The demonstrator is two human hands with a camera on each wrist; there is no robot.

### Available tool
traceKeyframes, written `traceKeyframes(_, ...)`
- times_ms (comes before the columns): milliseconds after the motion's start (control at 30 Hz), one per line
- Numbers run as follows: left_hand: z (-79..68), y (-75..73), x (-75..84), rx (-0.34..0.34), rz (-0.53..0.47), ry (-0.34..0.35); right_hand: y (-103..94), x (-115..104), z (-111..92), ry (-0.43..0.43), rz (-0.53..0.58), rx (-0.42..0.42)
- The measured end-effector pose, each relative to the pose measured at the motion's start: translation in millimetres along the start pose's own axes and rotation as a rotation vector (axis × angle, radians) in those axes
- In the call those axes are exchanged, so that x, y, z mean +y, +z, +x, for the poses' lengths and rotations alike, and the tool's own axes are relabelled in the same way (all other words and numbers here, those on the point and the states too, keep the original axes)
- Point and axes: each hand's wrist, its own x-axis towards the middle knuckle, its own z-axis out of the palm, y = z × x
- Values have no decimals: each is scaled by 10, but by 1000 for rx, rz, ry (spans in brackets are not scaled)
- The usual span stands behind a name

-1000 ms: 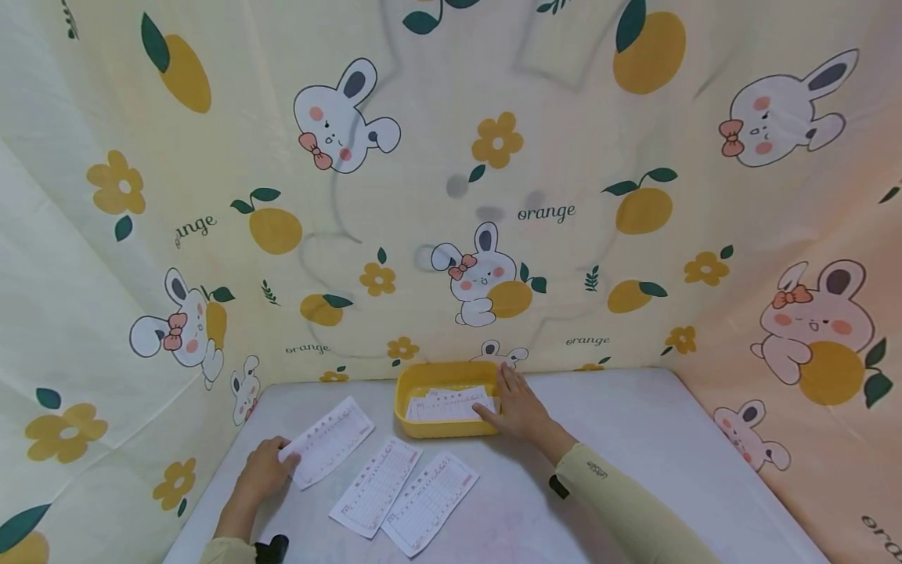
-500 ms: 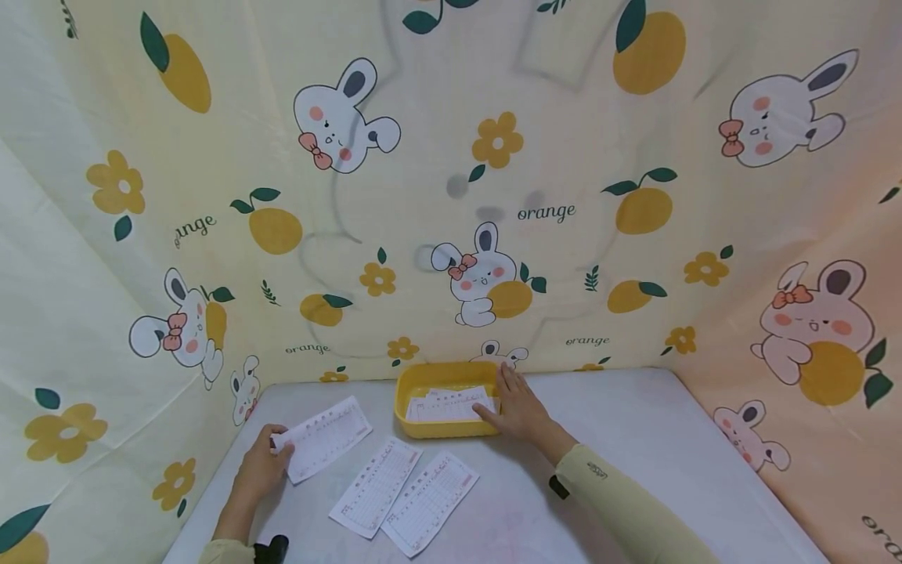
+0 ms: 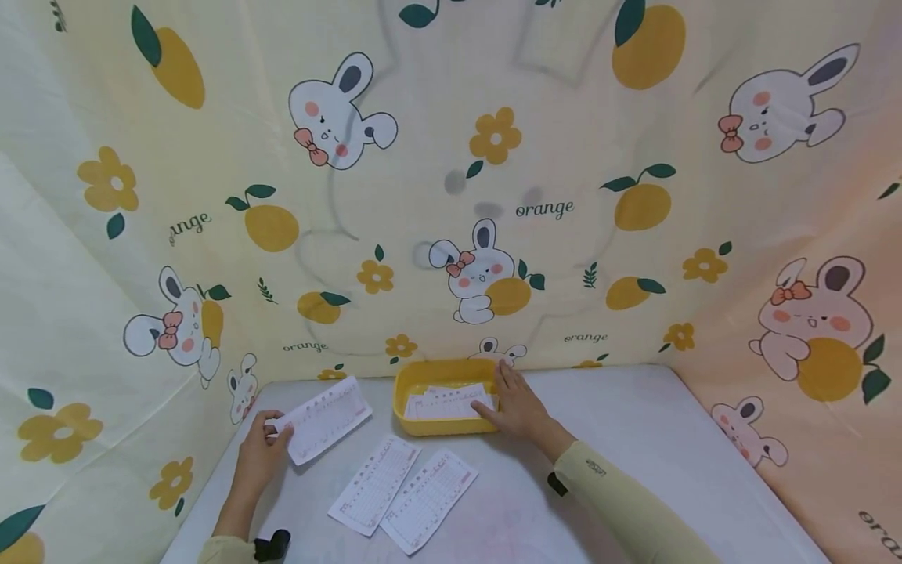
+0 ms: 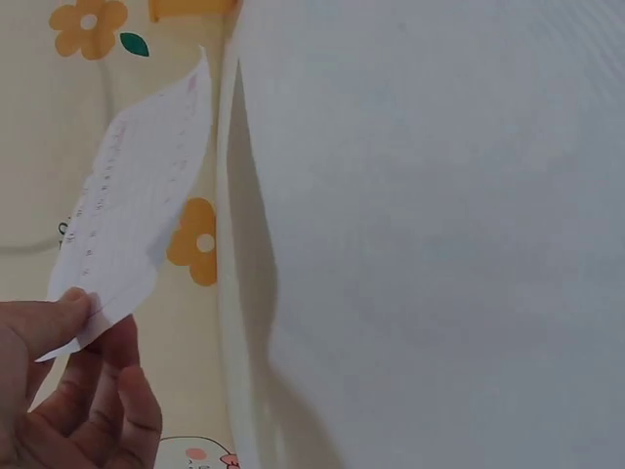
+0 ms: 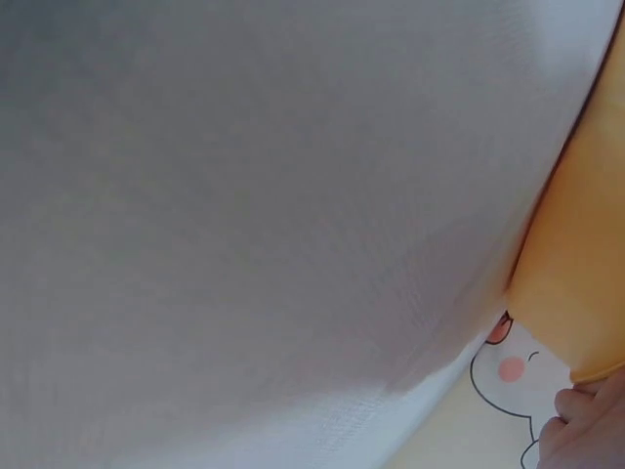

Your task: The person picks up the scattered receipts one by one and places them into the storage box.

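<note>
A printed paper slip (image 3: pixel 322 421) with small lettering and red marks is pinched by my left hand (image 3: pixel 261 448), thumb on top and fingers behind. In the left wrist view the slip (image 4: pixel 137 176) stands tilted up off the table, its far end bent. My right hand (image 3: pixel 524 409) holds the right side of a yellow plastic tray (image 3: pixel 447 427), its thumb over the front corner and its fingers along the side wall. Several paper slips (image 3: pixel 444 403) lie inside the tray. Two more, a left slip (image 3: pixel 375 486) and a right slip (image 3: pixel 430 501), overlap slightly on the table.
The white table (image 3: pixel 599 470) ends at a patterned curtain (image 3: pixel 395 196) with rabbits and oranges, hanging behind and along both sides. The tray stands close to the table's back edge. Dark bands (image 3: pixel 272 544) sit at the wrists.
My left hand has moved a little away from the front edge and raised the slip, which now tilts up more. My right hand and the tray have stayed in place.
</note>
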Motion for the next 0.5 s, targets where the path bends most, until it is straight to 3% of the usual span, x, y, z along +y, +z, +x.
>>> traceKeyframes(267,7,-12,150,43,-54,3,-8,-11,7,-8,-9,19)
traceKeyframes(500,7,14,275,37,-77,-11,6,0,2,-6,-13,10)
